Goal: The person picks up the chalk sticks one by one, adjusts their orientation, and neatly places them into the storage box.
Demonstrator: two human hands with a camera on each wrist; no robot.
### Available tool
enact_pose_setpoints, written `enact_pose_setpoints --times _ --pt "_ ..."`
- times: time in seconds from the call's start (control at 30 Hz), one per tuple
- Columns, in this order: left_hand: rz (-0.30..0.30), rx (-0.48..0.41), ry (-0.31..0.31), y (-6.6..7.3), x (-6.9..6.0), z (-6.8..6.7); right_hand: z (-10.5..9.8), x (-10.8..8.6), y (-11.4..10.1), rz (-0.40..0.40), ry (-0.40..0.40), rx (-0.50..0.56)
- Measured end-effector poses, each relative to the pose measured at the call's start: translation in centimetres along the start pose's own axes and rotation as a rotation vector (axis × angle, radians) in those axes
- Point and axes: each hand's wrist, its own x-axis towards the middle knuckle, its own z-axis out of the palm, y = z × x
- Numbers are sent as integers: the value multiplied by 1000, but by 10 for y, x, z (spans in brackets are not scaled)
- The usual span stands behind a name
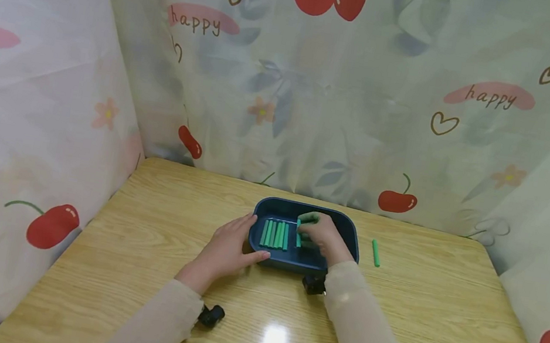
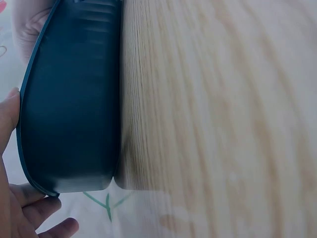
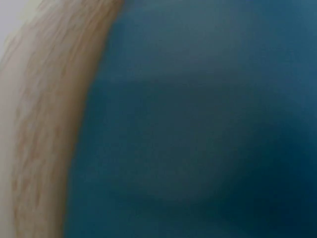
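A dark blue plastic basin [image 1: 300,268] with rounded corners stands on the table. In its left part several green chalk-like sticks [image 1: 274,235] lie side by side in a row. My left hand [image 1: 226,250] grips the basin's left end, its thumb at the near rim; the left wrist view shows the fingers around the basin's corner [image 2: 74,109]. Inside the basin, my right hand [image 1: 321,235] pinches another green stick [image 1: 298,240], upright in the head view and a little right of the row. The right wrist view is blurred and filled by the blue wall [image 3: 198,124].
One more green stick [image 1: 376,253] lies on the wooden table [image 1: 435,314], right of the basin. A printed curtain [image 1: 305,111] closes off the back and both sides. Small black cameras [image 1: 212,316] are worn at the wrists.
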Motion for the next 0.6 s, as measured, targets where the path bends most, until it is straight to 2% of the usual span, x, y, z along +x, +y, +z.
enact_pose_setpoints --times 0.23,0.6 --pt "5 -6 4 0 0 0 4 5 3 53 1 -36" --pt "14 1 6 -1 1 1 10 11 5 88 -2 -43"
